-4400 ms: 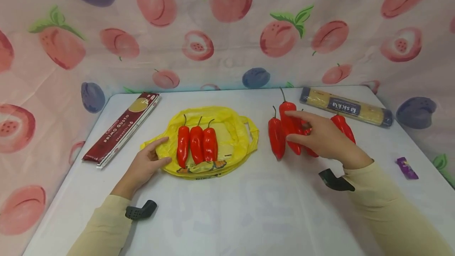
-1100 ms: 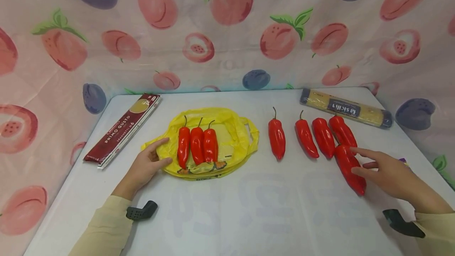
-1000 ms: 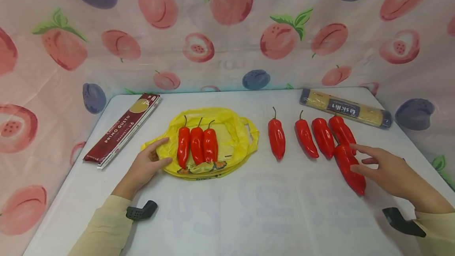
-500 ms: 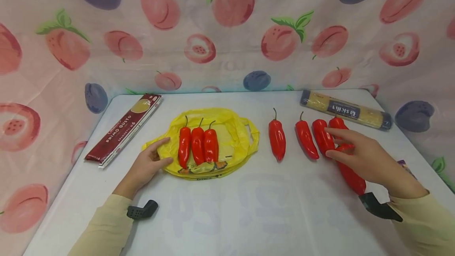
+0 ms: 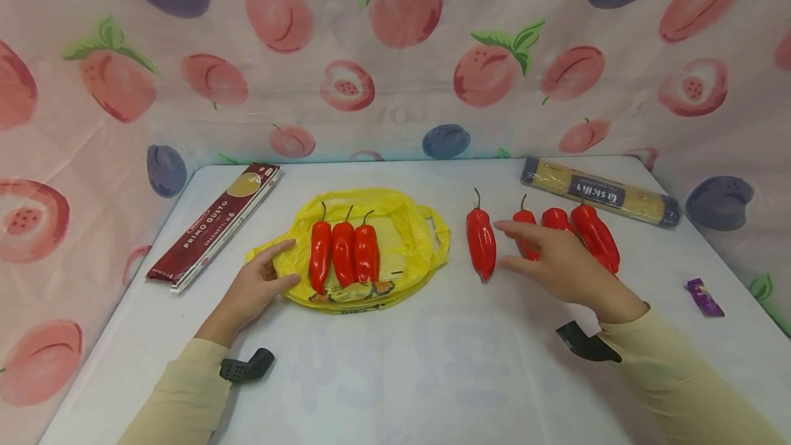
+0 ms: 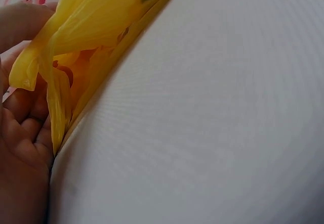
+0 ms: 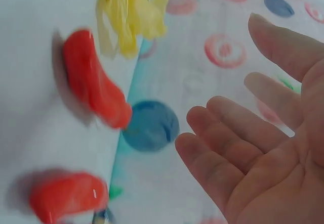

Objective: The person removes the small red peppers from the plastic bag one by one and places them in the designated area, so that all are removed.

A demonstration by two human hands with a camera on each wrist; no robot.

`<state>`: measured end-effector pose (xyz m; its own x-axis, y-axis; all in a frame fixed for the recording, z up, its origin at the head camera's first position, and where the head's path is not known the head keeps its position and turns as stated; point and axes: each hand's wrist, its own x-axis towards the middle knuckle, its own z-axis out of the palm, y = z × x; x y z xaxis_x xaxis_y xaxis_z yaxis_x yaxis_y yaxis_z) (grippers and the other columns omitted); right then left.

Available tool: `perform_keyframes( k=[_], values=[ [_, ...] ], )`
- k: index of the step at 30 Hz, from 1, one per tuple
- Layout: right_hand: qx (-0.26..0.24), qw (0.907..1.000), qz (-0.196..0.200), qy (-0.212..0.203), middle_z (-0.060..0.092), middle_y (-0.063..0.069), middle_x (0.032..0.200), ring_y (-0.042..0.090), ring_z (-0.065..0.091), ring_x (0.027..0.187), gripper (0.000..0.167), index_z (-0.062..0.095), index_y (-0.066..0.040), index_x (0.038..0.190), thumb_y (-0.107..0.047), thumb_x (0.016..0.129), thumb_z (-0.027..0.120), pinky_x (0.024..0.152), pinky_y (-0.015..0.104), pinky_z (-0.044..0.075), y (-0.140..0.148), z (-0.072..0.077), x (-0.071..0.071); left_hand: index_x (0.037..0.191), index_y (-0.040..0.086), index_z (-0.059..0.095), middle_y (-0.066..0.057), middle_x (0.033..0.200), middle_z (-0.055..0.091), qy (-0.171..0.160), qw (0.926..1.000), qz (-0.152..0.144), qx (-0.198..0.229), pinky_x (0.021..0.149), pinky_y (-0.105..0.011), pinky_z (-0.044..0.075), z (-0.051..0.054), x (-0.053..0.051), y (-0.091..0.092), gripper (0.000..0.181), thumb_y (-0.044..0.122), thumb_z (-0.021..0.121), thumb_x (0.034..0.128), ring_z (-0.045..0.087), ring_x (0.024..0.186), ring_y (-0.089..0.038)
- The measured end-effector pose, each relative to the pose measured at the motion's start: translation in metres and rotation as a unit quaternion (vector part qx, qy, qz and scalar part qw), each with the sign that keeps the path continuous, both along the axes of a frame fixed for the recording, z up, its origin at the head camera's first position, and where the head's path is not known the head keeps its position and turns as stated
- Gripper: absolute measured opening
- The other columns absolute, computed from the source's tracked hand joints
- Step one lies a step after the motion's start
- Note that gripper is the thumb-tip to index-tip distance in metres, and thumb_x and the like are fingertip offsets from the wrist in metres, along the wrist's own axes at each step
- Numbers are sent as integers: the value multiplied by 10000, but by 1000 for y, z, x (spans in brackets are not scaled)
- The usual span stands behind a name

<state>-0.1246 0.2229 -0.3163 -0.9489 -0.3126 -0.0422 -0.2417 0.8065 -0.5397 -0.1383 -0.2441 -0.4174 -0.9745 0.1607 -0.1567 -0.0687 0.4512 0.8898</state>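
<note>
Three red peppers lie side by side on the flattened yellow plastic bag. At the bag's left edge is my left hand; the left wrist view shows its thumb and curled fingers around a fold of the bag. My right hand hovers with nothing in it, thumb and fingers apart, just right of the nearest loose red pepper. Several more peppers stand behind or under it: one partly covered by the fingers, others beyond. Another pepper is mostly hidden by the right wrist.
A dark red spaghetti pack lies at the back left. Another pasta pack lies at the back right, behind the peppers. A small purple wrapper is near the right edge. Fruit-printed cloth hangs behind the white table.
My right hand has laid the pepper it held down at the right, let go of it, and come back left over the row. The left hand stays at the bag.
</note>
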Motion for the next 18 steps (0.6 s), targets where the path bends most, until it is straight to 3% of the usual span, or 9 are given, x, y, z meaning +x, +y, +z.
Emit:
perform_keyframes(
  k=[5,11,18],
  values=[
    [-326,9990,289,-124,609,171,1339,409,593,1141,627,546,-114,1446,-298,891,770,776,456,597,-23,-9,-8,1559,135,359,-159,1619,243,-19,10000,-3,-54,1101,-503,366,0,0,0,725,261,711,938,380,1390,-354],
    [-272,9979,499,-323,616,135,1348,356,592,1165,624,539,-162,1460,-323,898,758,799,415,593,-48,-22,-18,1559,146,363,-156,1617,244,-40,10000,14,-74,1101,-514,367,0,0,-1,723,272,711,938,379,1383,-353],
    [-607,9943,730,-486,572,118,1412,347,575,1221,632,526,-150,1471,-276,898,763,926,471,540,-77,-34,-25,1558,125,354,-156,1616,253,59,10000,-24,-18,1107,-496,357,-2,-1,0,722,251,708,941,381,1397,-345]
  ],
)
